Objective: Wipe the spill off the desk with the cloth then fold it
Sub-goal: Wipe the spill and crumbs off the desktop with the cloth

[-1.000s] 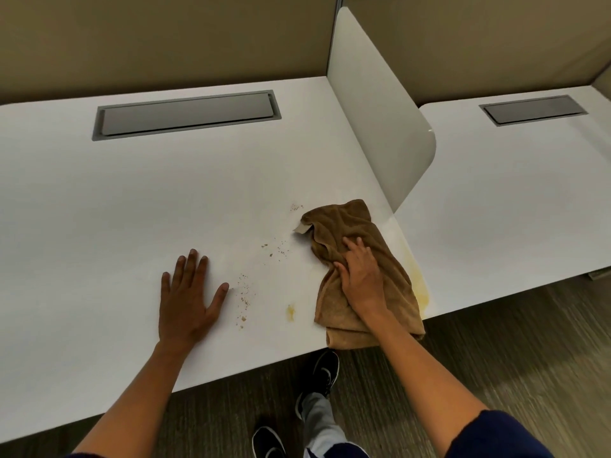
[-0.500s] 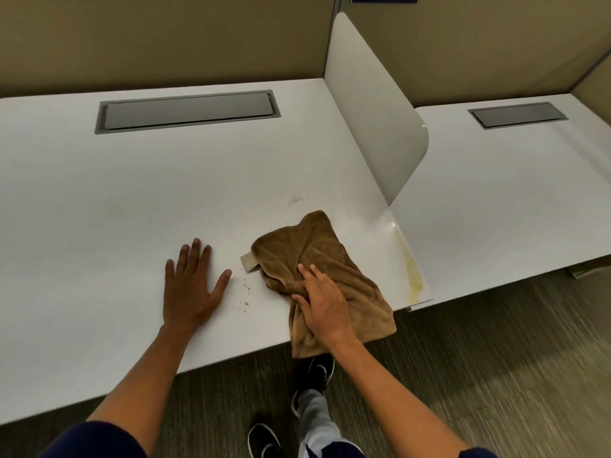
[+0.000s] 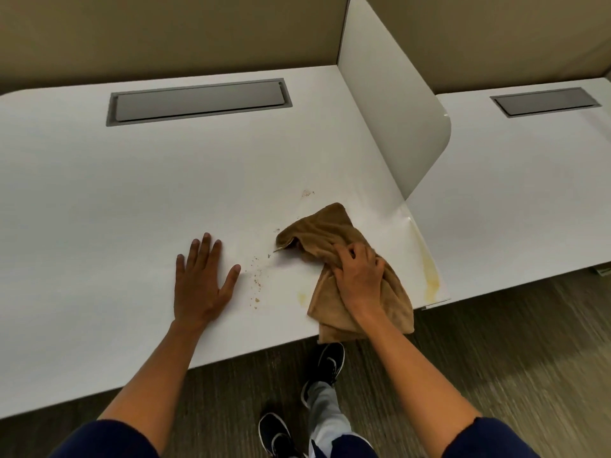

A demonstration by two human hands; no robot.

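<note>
The right hand [image 3: 358, 279] grips the brown cloth [image 3: 334, 233]; the left hand [image 3: 201, 282] lies flat, open on the counter [image 3: 132, 200]. We judge wiping underway; next, sweep left over the crumbs [image 3: 256, 282].

the desk [image 3: 99, 200] is plain white with no pattern. the cloth [image 3: 334, 233] is a solid tan brown, slightly darker in its folds. the spill [image 3: 256, 282] shows as small brown specks, with a pale yellow smear [image 3: 301, 297] by the cloth and a longer yellow streak [image 3: 429, 269] along the desk's right edge. the cable tray lid [image 3: 198, 101] is flat grey in a grey frame. the divider [image 3: 390, 104] is off-white. the wall panels [image 3: 165, 31] are dull beige. the floor [image 3: 496, 358] is brownish grey with fine streaks. the sleeves [image 3: 109, 441] are navy, the trouser leg [image 3: 322, 408] light grey, the shoes [image 3: 325, 361] black with white trim.
</note>
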